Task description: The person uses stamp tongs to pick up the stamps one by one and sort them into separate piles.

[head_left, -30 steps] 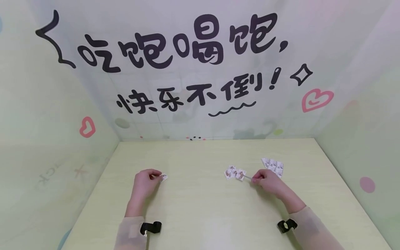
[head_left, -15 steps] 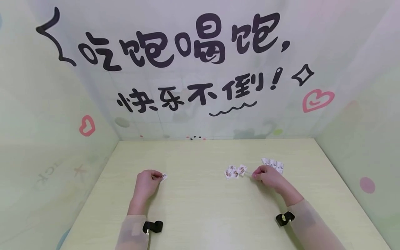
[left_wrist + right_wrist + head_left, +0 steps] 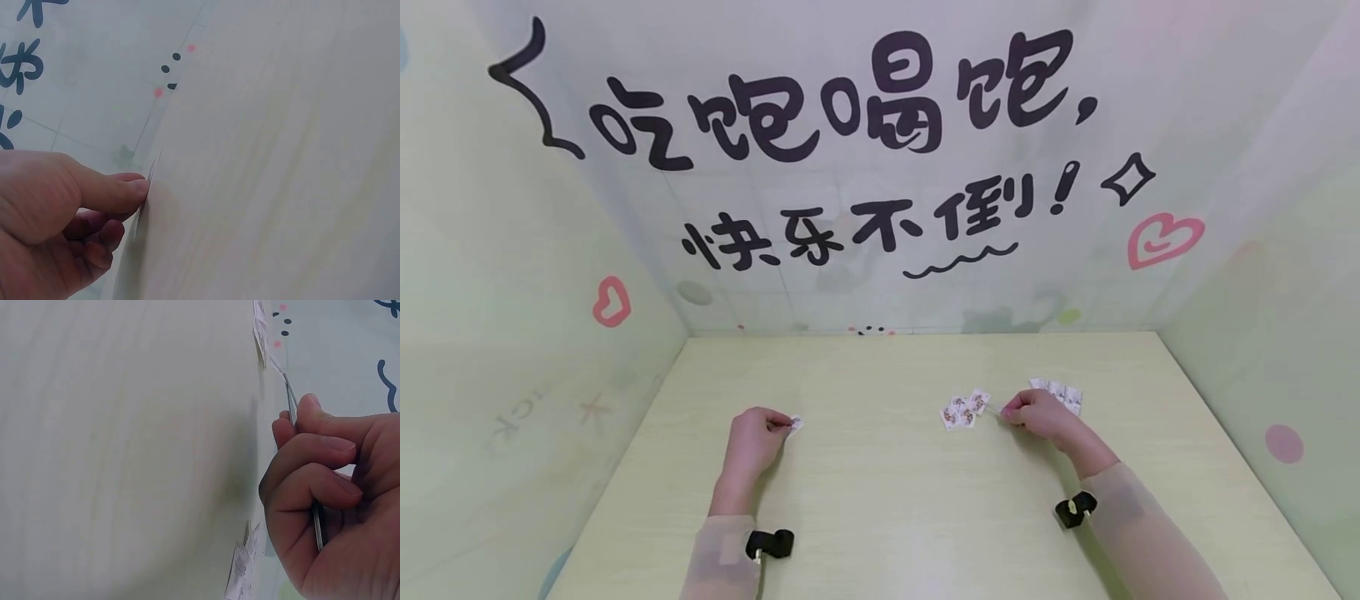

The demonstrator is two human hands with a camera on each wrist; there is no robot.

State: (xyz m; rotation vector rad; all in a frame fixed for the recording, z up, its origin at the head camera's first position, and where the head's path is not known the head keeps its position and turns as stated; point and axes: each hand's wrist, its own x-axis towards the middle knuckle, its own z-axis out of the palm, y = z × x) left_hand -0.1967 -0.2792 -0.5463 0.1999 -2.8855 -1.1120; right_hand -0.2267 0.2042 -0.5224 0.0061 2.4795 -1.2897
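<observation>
Pinched between thumb and fingers of my left hand (image 3: 756, 437) are small white cards (image 3: 152, 170), edge-on in the left wrist view, so their number is hidden. My right hand (image 3: 1051, 423) grips metal tweezers (image 3: 290, 400), whose rear end shows below its curled fingers in the right wrist view. The tweezer tips meet the edge of a small playing card (image 3: 978, 401); whether they clamp it I cannot tell. This card lies at the right end of a loose cluster of small picture cards (image 3: 950, 417), some of them overlapping.
Behind my right hand lies a second group of small cards (image 3: 1056, 390) in rows, partly covered by the hand. The pale wooden table (image 3: 880, 492) ends at a printed back wall (image 3: 820, 292) and side walls. Black wrist cameras (image 3: 770, 544) sit on both sleeves.
My right hand with the tweezers has moved slightly back and left. The card at their tips has shifted toward the back wall, beside the others. My left hand has barely moved.
</observation>
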